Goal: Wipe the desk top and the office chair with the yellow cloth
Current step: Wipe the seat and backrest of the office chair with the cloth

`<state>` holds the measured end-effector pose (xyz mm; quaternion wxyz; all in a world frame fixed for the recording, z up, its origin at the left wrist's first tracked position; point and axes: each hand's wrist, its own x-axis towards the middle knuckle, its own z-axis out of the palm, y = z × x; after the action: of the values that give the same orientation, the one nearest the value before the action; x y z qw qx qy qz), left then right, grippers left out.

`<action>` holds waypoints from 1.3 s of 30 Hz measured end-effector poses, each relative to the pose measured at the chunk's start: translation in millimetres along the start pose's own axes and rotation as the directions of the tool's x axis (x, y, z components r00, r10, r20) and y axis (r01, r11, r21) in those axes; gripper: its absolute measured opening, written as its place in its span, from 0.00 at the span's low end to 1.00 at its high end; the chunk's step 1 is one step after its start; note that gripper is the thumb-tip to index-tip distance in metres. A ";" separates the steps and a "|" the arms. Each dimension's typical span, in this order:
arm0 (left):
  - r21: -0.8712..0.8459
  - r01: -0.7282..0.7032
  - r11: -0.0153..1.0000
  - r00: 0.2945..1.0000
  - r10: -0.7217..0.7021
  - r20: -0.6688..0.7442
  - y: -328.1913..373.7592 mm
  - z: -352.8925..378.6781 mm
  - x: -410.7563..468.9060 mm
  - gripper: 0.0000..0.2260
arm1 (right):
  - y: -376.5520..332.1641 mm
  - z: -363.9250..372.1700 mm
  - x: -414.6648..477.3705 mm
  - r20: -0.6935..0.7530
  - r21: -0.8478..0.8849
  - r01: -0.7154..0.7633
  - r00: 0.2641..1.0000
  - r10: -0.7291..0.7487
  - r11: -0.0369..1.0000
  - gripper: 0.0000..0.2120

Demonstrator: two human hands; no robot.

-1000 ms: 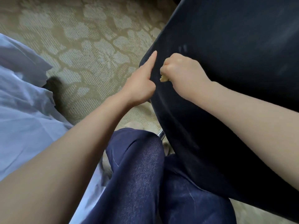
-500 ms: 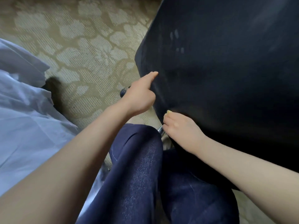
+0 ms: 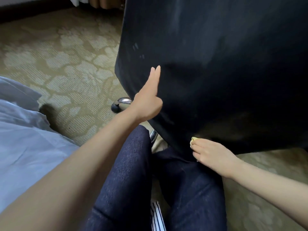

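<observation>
Two left hand (image 3: 148,104) fingers (image 3: 155,77) now lie flat on the chair (image 3: 216,64)

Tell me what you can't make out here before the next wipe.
Head view only:
Yellow cloth: only a corner shows; the right hand covers the rest.
Office chair: cut off by top and right edges; dark and blurred, so dirt is unreadable.
Chair base: mostly behind the left hand and the upholstery.
Desk top: outside the frame.

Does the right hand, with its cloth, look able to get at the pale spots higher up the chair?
Probably yes: bare chair lies between the right hand, holding the yellow cloth, and the pale spots; the left hand rests just beside that path.
</observation>
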<state>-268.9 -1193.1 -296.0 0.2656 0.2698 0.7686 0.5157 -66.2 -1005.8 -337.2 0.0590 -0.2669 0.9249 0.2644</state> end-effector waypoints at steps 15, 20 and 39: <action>0.361 -0.052 0.931 0.996 0.021 0.088 -19.9 2.5 -9.6 0.43 | 63.7 -51.9 108.3 -0.319 -0.051 -0.156 0.938 0.132 0.986 0.21; 0.478 -0.146 0.866 0.980 0.061 0.189 -30.0 8.6 7.6 0.45 | 37.3 2.7 131.4 -0.283 -0.036 -0.134 0.952 0.118 0.990 0.15; 0.532 -0.085 0.842 0.983 -0.016 0.183 -33.4 15.9 10.0 0.44 | -11.6 12.1 -10.5 0.046 0.019 -0.007 0.999 0.006 1.000 0.04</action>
<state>-269.9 -1186.7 -333.7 0.2385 0.3928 0.8500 0.2576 -51.6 -1002.9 -350.2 0.0820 -0.2572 0.9266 0.2618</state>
